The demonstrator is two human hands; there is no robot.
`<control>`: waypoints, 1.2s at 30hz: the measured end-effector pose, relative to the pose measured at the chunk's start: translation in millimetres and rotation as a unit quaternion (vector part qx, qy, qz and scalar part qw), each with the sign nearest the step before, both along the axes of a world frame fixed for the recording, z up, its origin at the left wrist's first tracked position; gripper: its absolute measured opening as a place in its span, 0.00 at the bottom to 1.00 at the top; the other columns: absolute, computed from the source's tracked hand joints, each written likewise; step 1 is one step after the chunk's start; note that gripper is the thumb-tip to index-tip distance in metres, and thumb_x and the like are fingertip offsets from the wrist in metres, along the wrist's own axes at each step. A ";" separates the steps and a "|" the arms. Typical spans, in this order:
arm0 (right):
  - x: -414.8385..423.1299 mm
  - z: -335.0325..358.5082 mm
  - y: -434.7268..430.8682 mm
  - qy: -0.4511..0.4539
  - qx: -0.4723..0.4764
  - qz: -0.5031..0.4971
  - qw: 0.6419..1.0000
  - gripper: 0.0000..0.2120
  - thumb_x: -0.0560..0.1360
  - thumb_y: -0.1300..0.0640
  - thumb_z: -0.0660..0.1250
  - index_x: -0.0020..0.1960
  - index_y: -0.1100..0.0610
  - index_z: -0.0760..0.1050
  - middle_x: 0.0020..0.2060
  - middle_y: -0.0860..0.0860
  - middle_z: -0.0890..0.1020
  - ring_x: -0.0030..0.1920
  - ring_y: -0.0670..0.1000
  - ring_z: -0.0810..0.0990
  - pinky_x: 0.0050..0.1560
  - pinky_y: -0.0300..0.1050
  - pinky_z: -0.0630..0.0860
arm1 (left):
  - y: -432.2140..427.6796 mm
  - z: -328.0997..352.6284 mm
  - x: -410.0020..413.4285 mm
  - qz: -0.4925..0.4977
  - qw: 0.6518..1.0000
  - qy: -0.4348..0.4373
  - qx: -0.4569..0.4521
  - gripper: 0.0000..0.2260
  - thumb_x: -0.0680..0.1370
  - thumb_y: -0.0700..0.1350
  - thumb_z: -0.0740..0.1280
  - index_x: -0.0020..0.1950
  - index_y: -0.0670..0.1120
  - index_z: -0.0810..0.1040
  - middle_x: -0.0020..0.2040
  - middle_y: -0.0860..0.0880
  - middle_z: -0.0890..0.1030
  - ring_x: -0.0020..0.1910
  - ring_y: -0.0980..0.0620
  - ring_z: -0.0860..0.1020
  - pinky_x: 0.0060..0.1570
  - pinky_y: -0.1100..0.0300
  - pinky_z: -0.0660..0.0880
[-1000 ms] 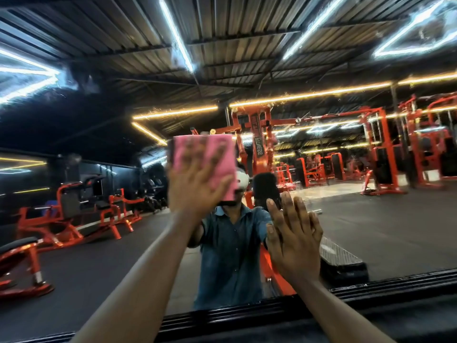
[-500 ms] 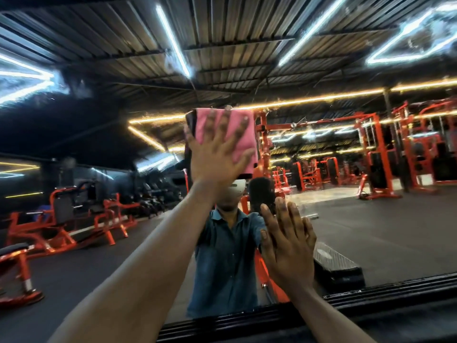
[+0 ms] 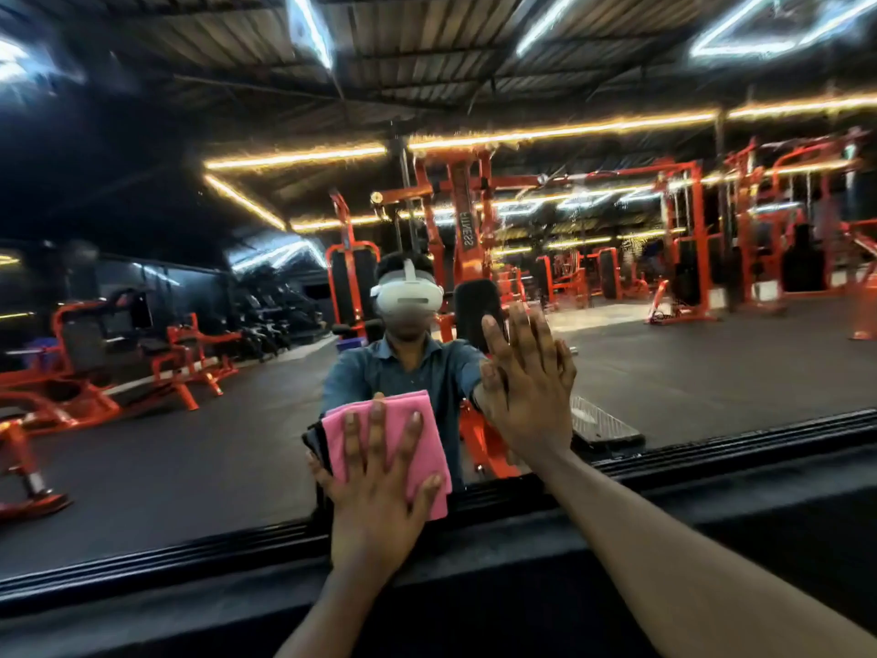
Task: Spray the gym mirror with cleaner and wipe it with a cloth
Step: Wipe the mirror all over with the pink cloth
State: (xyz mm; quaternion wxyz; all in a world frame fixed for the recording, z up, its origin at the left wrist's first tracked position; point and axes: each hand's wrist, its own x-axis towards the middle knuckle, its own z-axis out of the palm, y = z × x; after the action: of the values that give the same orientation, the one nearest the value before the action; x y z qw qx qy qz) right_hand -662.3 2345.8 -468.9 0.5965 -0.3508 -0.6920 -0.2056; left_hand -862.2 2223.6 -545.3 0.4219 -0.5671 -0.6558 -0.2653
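The gym mirror (image 3: pixel 199 444) fills most of the view and reflects orange machines and a person in a blue shirt. My left hand (image 3: pixel 379 496) presses a folded pink cloth (image 3: pixel 429 422) flat against the glass near the mirror's bottom edge, fingers spread straight over it. My right hand (image 3: pixel 527 391) lies flat on the glass to the right of the cloth, a little higher, fingers straight and together. No spray bottle is in view.
A dark frame and ledge (image 3: pixel 712 463) run along the mirror's bottom edge, slanting up to the right, with a black wall below. Fine droplets or streaks glint on the glass at upper right (image 3: pixel 593 201).
My left hand has swept the pink cloth down the glass from head height to just above the bottom frame. My right hand has stayed pressed at the same spot.
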 end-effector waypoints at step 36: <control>16.7 53.0 -69.0 -0.153 -0.237 -0.091 0.955 0.37 0.82 0.46 0.65 0.83 0.40 0.46 0.84 0.44 0.41 0.83 0.57 0.53 0.71 0.65 0.72 | 7.8 -7.3 -0.3 -0.170 0.985 -0.007 0.018 0.42 0.79 0.62 0.66 0.85 0.57 0.46 0.86 0.47 0.40 0.84 0.43 0.40 0.72 0.21 0.42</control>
State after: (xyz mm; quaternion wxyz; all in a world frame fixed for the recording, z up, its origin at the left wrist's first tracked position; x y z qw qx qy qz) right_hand -645.6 2276.8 -415.9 0.3619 -0.5079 -0.7689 -0.1409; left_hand -862.5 2231.3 -552.7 0.3762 -0.6606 -0.5481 -0.3488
